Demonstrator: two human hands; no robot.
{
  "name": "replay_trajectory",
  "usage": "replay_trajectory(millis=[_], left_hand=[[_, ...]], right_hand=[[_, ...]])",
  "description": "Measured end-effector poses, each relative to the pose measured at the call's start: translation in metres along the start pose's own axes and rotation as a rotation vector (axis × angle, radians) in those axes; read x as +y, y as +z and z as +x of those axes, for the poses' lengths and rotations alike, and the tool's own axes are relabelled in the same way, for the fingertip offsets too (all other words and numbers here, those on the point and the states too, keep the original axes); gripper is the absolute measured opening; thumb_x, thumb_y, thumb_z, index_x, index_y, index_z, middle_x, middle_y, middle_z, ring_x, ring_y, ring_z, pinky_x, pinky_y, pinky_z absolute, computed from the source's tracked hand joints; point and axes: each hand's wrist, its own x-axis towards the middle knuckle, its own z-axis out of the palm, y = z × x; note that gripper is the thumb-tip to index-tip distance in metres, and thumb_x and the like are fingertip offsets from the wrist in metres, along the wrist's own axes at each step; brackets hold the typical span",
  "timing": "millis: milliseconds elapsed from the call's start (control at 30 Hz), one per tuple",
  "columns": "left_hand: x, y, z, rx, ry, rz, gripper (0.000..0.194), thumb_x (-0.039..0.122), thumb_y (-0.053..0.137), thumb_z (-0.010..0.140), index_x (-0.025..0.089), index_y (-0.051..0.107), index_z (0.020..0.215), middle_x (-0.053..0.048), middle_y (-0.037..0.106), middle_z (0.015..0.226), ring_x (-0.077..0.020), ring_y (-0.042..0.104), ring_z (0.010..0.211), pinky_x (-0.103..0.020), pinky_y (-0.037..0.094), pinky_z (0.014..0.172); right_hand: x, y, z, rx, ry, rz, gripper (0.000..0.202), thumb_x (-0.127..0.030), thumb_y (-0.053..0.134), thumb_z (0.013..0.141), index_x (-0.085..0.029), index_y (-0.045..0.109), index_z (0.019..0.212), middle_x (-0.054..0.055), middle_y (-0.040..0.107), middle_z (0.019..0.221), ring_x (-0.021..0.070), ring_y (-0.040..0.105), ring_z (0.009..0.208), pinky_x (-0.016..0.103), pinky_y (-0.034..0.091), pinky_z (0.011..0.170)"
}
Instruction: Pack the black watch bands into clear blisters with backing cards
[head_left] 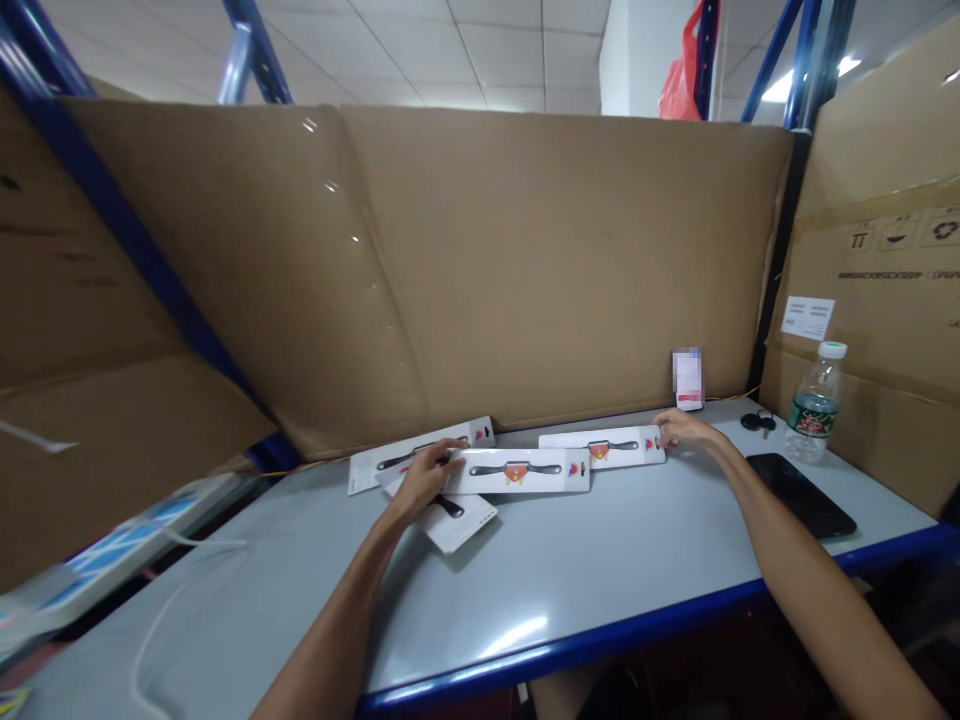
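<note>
Grey and smooth, the bench (600,560) fills the lower part of the head view, its front edge blue, its back edge against a brown cardboard sheet (562,260). Nearer the back edge than the front, around the middle, is the central package (491,484), white, showing a dark tool and an orange patch; the left hand (426,480) has its left end between thumb and fingers. Beneath that hand a slanted package (469,528) points one corner at the front edge, while a rear package (369,472) slopes along the back edge, partly covered. The right hand (690,430) pinches the right end of the right-hand package (559,446), which sits partly behind the central one.

By the back edge stands a lit phone (688,380). Keys (757,422) lie near the back right corner, with a bottle (812,415) close by at the right edge; a black phone (801,495) lies toward the front right corner. Past the left edge is a power strip (124,548).
</note>
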Motion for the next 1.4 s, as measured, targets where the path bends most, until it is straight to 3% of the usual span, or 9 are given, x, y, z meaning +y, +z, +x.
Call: replay_trajectory(millis=[133, 267, 567, 867, 1033, 1133, 1267, 1400], left_hand=[[-0.015, -0.007, 0.001, 0.133, -0.030, 0.101, 0.038, 0.034, 0.053, 0.069, 0.019, 0.071, 0.099, -0.007, 0.073, 0.088, -0.0286, 0.068, 0.087, -0.045, 0.055, 0.083], [-0.026, -0.009, 0.002, 0.236, -0.069, 0.204, 0.037, 0.027, 0.048, 0.074, 0.019, 0.070, 0.103, -0.008, 0.075, 0.090, -0.0285, 0.070, 0.089, -0.045, 0.055, 0.086], [-0.013, -0.013, -0.007, 0.348, -0.144, 0.360, 0.041, 0.015, 0.045, 0.083, 0.015, 0.068, 0.116, -0.013, 0.077, 0.102, -0.0274, 0.070, 0.101, -0.039, 0.052, 0.093], [-0.002, -0.013, -0.008, 0.398, -0.146, 0.321, 0.042, 0.012, 0.045, 0.081, 0.016, 0.069, 0.115, -0.012, 0.078, 0.100, -0.0278, 0.070, 0.103, -0.038, 0.050, 0.092], [-0.004, -0.009, -0.005, 0.267, -0.179, 0.303, 0.039, 0.020, 0.049, 0.082, 0.015, 0.067, 0.117, -0.012, 0.078, 0.099, -0.0269, 0.071, 0.095, -0.036, 0.051, 0.086], [-0.006, -0.005, -0.005, 0.195, -0.190, 0.369, 0.037, 0.027, 0.052, 0.085, 0.019, 0.067, 0.118, -0.011, 0.077, 0.102, -0.0283, 0.070, 0.098, -0.036, 0.050, 0.085], [-0.006, 0.000, -0.006, 0.198, -0.204, 0.407, 0.039, 0.030, 0.052, 0.089, 0.020, 0.061, 0.126, -0.012, 0.076, 0.109, -0.0297, 0.068, 0.106, -0.038, 0.049, 0.088], [-0.007, 0.004, -0.004, 0.255, -0.123, 0.392, 0.043, 0.036, 0.052, 0.091, 0.017, 0.060, 0.128, -0.015, 0.073, 0.113, -0.0305, 0.064, 0.112, -0.042, 0.047, 0.095]], right_hand=[[0.007, -0.003, 0.004, 0.007, 0.045, -0.018, 0.013, -0.025, 0.068, 0.056, -0.016, 0.059, 0.054, 0.001, 0.057, 0.049, 0.0101, 0.048, 0.046, 0.021, 0.031, 0.043], [0.011, -0.004, 0.005, 0.037, 0.063, -0.009, 0.017, -0.030, 0.070, 0.060, -0.014, 0.064, 0.057, 0.004, 0.061, 0.053, 0.0121, 0.052, 0.050, 0.023, 0.034, 0.046], [0.017, -0.002, 0.013, 0.063, -0.009, -0.116, 0.016, -0.022, 0.063, 0.069, -0.015, 0.060, 0.055, 0.003, 0.058, 0.051, 0.0115, 0.049, 0.047, 0.023, 0.032, 0.047], [0.015, 0.006, 0.019, 0.231, 0.019, -0.259, 0.014, -0.014, 0.059, 0.073, -0.015, 0.061, 0.060, 0.000, 0.058, 0.048, 0.0111, 0.051, 0.045, 0.022, 0.032, 0.047], [0.015, 0.006, 0.020, 0.261, 0.021, -0.271, 0.014, -0.015, 0.061, 0.070, -0.015, 0.062, 0.056, 0.000, 0.057, 0.045, 0.0107, 0.050, 0.044, 0.021, 0.032, 0.047], [0.013, 0.011, 0.020, 0.259, 0.012, -0.249, 0.014, -0.016, 0.062, 0.070, -0.016, 0.061, 0.056, 0.001, 0.059, 0.048, 0.0113, 0.052, 0.045, 0.022, 0.035, 0.047], [0.006, 0.028, 0.021, 0.246, -0.013, -0.231, 0.013, -0.020, 0.063, 0.072, -0.015, 0.063, 0.060, 0.002, 0.062, 0.052, 0.0114, 0.054, 0.047, 0.021, 0.037, 0.048], [-0.005, 0.045, 0.021, 0.096, -0.094, -0.210, 0.023, -0.028, 0.057, 0.083, -0.013, 0.074, 0.088, 0.004, 0.070, 0.068, 0.0119, 0.057, 0.052, 0.020, 0.039, 0.050]])
